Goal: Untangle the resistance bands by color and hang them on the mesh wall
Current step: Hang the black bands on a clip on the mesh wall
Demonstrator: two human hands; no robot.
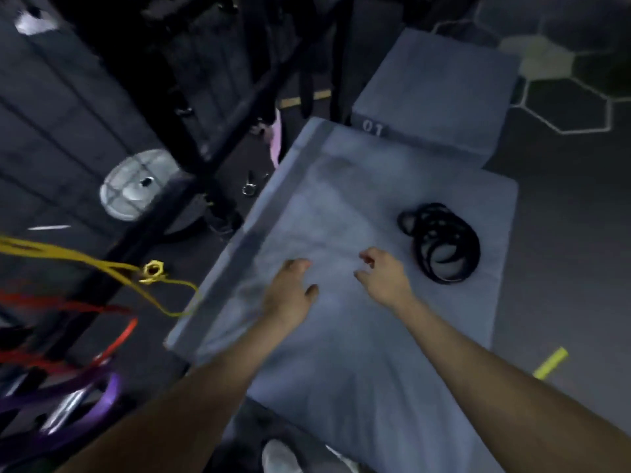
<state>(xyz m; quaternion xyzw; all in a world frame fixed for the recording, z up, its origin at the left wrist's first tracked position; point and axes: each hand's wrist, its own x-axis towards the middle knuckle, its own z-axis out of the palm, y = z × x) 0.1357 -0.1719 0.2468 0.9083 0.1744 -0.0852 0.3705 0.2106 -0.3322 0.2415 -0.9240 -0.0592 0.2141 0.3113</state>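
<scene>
1. Padded grey-blue rectangular box [341, 206], matte vinyl-like top with faint scuffs, fills the centre; a darker strip runs along its edge toward 10 o'clock.
2. Coil of thin black rubber resistance bands [440, 242], several loops overlapping, lies on the box top at 2 o'clock from the hands; how far the loops are tangled cannot be made out.
3. Left hand [290, 291], palm down over the box, fingers loosely spread and holding nothing; whether it touches the surface cannot be told.
4. Right hand [384, 276], fingers loosely curled and apart, holding nothing, near the black coil but not touching it.
5. Second grey-blue padded box [440, 87] at 12 o'clock, its side marked with pale digits seen upside down.
6. Yellow elastic band [102, 264], thin and flat, stretched at 9 o'clock, its left end cut off by the frame edge.
7. Red bands [116, 339] and wide glossy purple bands [102, 401] at 8 o'clock, blurred and partly cut off.
8. Black metal rack [205, 97] at 11 o'clock, dark and blurred; its mesh is hard to make out.
9. Round grey weight plate [136, 184] at 10 o'clock, partly behind the rack bars.
</scene>
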